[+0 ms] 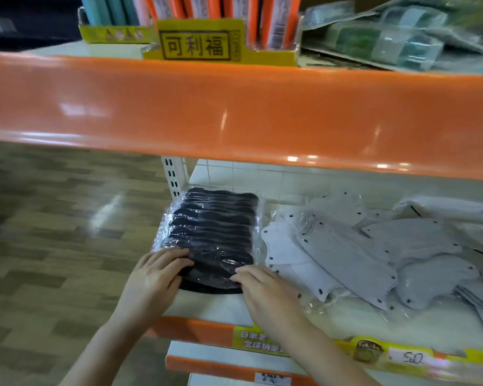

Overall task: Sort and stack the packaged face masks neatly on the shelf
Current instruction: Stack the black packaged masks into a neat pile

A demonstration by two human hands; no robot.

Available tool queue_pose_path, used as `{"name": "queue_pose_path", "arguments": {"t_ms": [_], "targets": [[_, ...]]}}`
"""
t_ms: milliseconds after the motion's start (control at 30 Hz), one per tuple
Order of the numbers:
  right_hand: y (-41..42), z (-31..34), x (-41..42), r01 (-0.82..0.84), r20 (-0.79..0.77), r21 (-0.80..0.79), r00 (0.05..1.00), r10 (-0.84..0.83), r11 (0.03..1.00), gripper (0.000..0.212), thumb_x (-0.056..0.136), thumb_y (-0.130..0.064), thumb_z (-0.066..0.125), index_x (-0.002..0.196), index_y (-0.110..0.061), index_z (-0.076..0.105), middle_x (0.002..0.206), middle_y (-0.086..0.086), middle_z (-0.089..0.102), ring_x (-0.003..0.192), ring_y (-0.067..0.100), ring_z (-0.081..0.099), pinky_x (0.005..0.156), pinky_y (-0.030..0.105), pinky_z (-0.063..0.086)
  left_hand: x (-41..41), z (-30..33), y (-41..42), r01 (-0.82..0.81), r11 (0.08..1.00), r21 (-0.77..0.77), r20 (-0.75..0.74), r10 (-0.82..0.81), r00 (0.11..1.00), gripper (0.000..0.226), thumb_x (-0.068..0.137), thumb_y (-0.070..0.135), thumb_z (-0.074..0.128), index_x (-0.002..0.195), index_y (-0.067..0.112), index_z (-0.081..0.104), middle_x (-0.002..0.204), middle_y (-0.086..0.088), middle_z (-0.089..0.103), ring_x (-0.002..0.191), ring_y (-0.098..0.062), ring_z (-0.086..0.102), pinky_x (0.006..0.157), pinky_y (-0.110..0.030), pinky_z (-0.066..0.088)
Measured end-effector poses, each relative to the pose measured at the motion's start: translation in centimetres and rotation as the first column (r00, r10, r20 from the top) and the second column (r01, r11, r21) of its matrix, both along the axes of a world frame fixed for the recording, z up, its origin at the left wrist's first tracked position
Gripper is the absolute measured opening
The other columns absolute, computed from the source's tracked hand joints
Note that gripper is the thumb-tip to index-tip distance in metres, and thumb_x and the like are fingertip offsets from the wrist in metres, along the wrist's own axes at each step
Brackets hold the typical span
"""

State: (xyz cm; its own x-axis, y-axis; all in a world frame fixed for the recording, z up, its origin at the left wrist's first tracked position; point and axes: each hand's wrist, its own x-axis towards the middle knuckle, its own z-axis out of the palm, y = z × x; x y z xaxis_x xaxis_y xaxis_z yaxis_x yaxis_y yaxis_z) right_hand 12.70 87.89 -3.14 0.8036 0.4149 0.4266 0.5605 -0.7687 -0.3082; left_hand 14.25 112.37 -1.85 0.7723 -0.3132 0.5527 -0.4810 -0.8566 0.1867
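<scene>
A stack of black face masks in clear plastic packs (pixel 215 232) lies at the left end of the white middle shelf (pixel 215 305). My left hand (pixel 156 274) rests on the near left corner of the stack, fingers laid flat over the top pack. My right hand (pixel 265 288) touches the near right corner with straight fingers. To the right, grey and white packaged masks (pixel 351 254) lie spread in a loose, overlapping heap.
An orange shelf edge (pixel 234 112) overhangs close above the hands. On top of it stand a yellow display box (pixel 201 45) of orange packs and green packaged items (pixel 388 40). Price labels (pixel 407 358) line the lower shelf edge. Wood-pattern floor (pixel 53 218) lies left.
</scene>
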Motion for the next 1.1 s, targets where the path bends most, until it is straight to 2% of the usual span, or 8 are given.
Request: {"name": "queue_pose_path", "arguments": {"t_ms": [167, 400, 500, 567, 700, 833, 1000, 1100], "targets": [[1.1, -0.8, -0.5, 0.038, -0.02, -0.052, 0.999, -0.039, 0.998, 0.03, 0.069, -0.013, 0.076, 0.095, -0.026, 0.07, 0.104, -0.013, 0.064, 0.094, 0.008, 0.06, 0.073, 0.026, 0.056, -0.5, -2.2, 1.4, -0.032, 0.999, 0.031, -0.143, 0.036, 0.989, 0.031, 0.074, 0.033, 0.05, 0.093, 0.022, 0.073, 0.112, 0.002, 0.068, 0.107, -0.014, 0.054, 0.086, -0.027, 0.038], [1.7, -0.8, -0.8, 0.088, 0.031, -0.09, 0.996, -0.085, 0.992, 0.027, 0.087, -0.034, 0.045, 0.094, -0.028, 0.069, 0.1, -0.014, 0.061, 0.093, 0.007, 0.058, 0.076, 0.025, 0.054, 0.4, -1.9, 2.5, -0.064, 0.994, 0.094, -0.211, 0.082, 0.974, 0.047, 0.061, 0.059, 0.049, 0.092, 0.031, 0.071, 0.109, 0.01, 0.067, 0.104, -0.01, 0.05, 0.072, -0.037, 0.053], [1.6, -0.8, -0.8, 0.1, 0.039, -0.093, 0.995, -0.097, 0.991, 0.012, 0.083, -0.031, 0.062, 0.092, -0.028, 0.069, 0.1, -0.014, 0.061, 0.091, 0.006, 0.058, 0.075, 0.023, 0.054, 0.6, -1.9, 2.2, -0.083, 0.991, 0.102, -0.174, 0.1, 0.98, 0.043, 0.064, 0.056, 0.048, 0.086, 0.028, 0.072, 0.102, 0.01, 0.067, 0.098, -0.01, 0.049, 0.065, -0.035, 0.053], [1.7, -0.8, -0.8, 0.122, 0.025, -0.093, 0.992, -0.121, 0.988, 0.018, 0.075, -0.028, 0.077, 0.091, -0.028, 0.069, 0.099, -0.014, 0.061, 0.09, 0.006, 0.058, 0.076, 0.022, 0.053, 0.6, -2.1, 1.8, -0.097, 0.989, 0.111, -0.147, 0.113, 0.983, 0.04, 0.067, 0.053, 0.049, 0.085, 0.026, 0.072, 0.1, 0.009, 0.067, 0.096, -0.011, 0.05, 0.066, -0.034, 0.052], [1.8, -1.3, -0.6, 0.173, 0.036, -0.106, 0.985, -0.17, 0.979, 0.026, 0.072, -0.02, 0.08, 0.095, -0.024, 0.07, 0.102, -0.01, 0.061, 0.093, 0.009, 0.059, 0.079, 0.025, 0.053, 0.7, -2.5, 0.9, -0.16, 0.983, 0.091, -0.131, 0.171, 0.977, 0.026, 0.064, 0.036, 0.068, 0.086, 0.022, 0.07, 0.102, 0.007, 0.066, 0.096, -0.018, 0.06, 0.069, -0.034, 0.051], [1.8, -1.8, -0.4, 0.193, 0.043, -0.101, 0.981, -0.19, 0.976, 0.032, 0.067, -0.013, 0.082, 0.095, -0.021, 0.071, 0.104, -0.006, 0.061, 0.094, 0.013, 0.061, 0.078, 0.028, 0.055, 0.4, -2.4, 0.0, -0.2, 0.977, 0.069, -0.17, 0.209, 0.963, 0.034, 0.051, 0.015, 0.089, 0.078, 0.017, 0.068, 0.099, 0.001, 0.068, 0.091, -0.024, 0.066, 0.067, -0.033, 0.051], [2.0, -1.2, -0.9, 0.194, 0.088, -0.089, 0.979, -0.187, 0.977, 0.01, 0.079, -0.026, 0.063, 0.086, -0.026, 0.071, 0.095, -0.01, 0.062, 0.087, 0.009, 0.059, 0.072, 0.025, 0.054, -0.1, -2.4, 0.4, -0.173, 0.984, 0.039, -0.198, 0.178, 0.964, 0.029, 0.057, 0.05, 0.062, 0.063, 0.022, 0.059, 0.099, 0.002, 0.068, 0.1, -0.016, 0.056, 0.062, -0.032, 0.053], [2.3, -0.4, -1.5, 0.211, 0.051, -0.137, 0.977, -0.206, 0.968, 0.028, 0.081, -0.043, 0.044, 0.081, -0.032, 0.07, 0.093, -0.015, 0.061, 0.087, 0.005, 0.057, 0.071, 0.023, 0.051, -0.4, -2.3, 0.7, -0.17, 0.984, 0.061, -0.228, 0.179, 0.957, 0.039, 0.059, 0.062, 0.048, 0.056, 0.024, 0.054, 0.099, 0.004, 0.069, 0.098, -0.017, 0.059, 0.061, -0.033, 0.052]]}}
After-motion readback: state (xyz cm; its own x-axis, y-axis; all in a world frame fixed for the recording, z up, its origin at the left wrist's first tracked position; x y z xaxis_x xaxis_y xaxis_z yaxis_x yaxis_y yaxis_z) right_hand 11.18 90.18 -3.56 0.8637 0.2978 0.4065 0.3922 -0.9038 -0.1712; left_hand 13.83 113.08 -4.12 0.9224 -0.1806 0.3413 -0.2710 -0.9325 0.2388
